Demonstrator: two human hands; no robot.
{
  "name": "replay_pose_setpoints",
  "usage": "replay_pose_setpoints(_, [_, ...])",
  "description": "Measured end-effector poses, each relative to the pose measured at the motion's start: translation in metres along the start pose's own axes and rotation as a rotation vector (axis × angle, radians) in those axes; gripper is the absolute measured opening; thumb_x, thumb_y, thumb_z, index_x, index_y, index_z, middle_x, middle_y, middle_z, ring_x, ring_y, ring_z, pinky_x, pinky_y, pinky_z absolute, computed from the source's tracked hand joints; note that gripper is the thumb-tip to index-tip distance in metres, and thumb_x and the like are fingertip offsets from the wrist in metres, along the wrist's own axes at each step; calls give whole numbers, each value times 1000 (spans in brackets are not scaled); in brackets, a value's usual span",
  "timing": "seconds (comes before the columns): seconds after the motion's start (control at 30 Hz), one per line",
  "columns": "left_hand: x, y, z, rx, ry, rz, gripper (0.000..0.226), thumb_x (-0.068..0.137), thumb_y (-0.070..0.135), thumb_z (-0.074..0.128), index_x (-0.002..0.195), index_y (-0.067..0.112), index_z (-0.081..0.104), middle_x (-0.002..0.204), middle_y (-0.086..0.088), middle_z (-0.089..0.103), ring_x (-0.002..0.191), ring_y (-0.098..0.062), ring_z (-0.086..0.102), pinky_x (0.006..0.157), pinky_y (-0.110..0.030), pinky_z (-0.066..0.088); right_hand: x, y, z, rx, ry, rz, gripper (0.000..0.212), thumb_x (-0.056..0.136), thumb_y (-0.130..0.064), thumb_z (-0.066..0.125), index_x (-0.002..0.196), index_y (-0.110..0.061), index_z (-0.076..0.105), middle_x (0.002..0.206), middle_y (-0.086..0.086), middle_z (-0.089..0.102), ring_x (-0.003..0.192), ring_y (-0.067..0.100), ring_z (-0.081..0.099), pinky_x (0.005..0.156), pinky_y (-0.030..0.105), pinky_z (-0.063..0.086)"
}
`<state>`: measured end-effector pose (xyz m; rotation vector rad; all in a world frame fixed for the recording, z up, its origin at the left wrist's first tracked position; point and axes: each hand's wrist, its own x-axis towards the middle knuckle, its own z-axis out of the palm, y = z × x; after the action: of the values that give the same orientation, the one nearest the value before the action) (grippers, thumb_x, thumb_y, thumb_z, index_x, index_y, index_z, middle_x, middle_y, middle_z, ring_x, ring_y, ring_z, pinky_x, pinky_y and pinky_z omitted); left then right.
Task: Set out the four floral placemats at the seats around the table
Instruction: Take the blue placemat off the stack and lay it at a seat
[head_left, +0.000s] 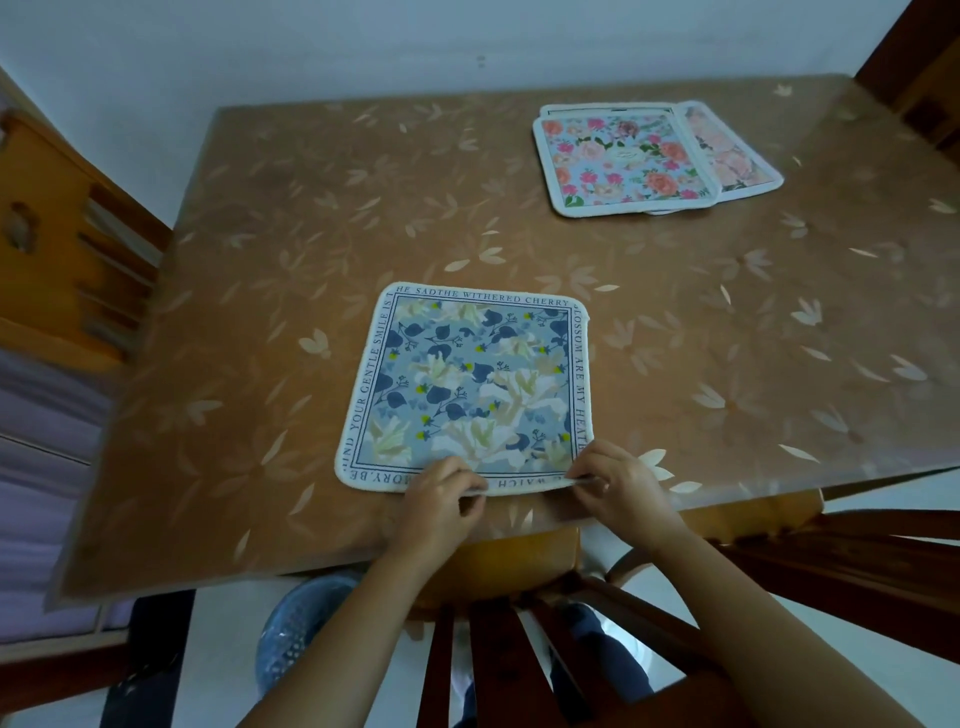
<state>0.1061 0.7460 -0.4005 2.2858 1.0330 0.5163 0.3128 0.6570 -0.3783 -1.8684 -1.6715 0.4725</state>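
A blue floral placemat with lettering round its border lies flat near the table's front edge. My left hand pinches its near edge left of the middle. My right hand pinches the same edge at the near right corner, lifting it slightly. At the far right of the table lies a loose stack of mats: a pink rose placemat on top, a paler pink one sticking out to its right, and the rim of another mat showing behind and under them.
The table has a brown leaf-patterned cover. A wooden chair stands right in front of me under the table's front edge. Another chair is at the left side, and more chair wood shows at the right. A white wall lies behind.
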Motion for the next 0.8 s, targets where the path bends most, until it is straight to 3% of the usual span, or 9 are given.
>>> replay_pose_setpoints(0.17, [4, -21, -6, 51, -33, -86, 19, 73, 18, 75, 89, 12, 68, 89, -3, 57, 88, -18, 52, 79, -28, 39, -2, 14, 3, -76, -6, 117, 11, 68, 9, 71, 69, 0, 65, 77, 12, 61, 70, 27, 61, 56, 19, 37])
replay_pose_setpoints(0.23, [6, -24, -7, 56, -51, -83, 20, 71, 19, 76, 88, 12, 68, 88, -3, 57, 88, -19, 52, 79, -29, 40, -3, 15, 7, -86, -11, 97, 13, 65, 11, 72, 68, 0, 64, 75, 12, 60, 70, 29, 60, 56, 23, 41])
replay_pose_setpoints(0.37, [5, -28, -6, 83, -57, -68, 25, 68, 21, 78, 89, 12, 68, 87, -4, 57, 87, -21, 53, 79, -33, 42, -5, 9, 14, -126, 1, 51, 17, 63, 4, 77, 73, -4, 65, 78, 12, 61, 74, 32, 57, 53, 43, 52])
replay_pose_setpoints(0.6, [4, -24, -2, 29, -10, -97, 24, 69, 19, 78, 90, 13, 69, 88, -1, 56, 88, -14, 50, 79, -24, 35, 12, -6, 20, -19, 19, 42, 16, 64, 6, 76, 72, -3, 66, 77, 11, 62, 74, 27, 59, 60, 27, 46])
replay_pose_setpoints(0.8, [0, -32, -16, -9, 3, -52, 17, 68, 1, 75, 82, 8, 68, 82, -6, 59, 80, -18, 55, 71, -31, 46, 13, 0, 16, 45, -3, 88, 9, 69, 3, 76, 74, 0, 68, 81, 14, 63, 78, 27, 62, 66, 38, 54])
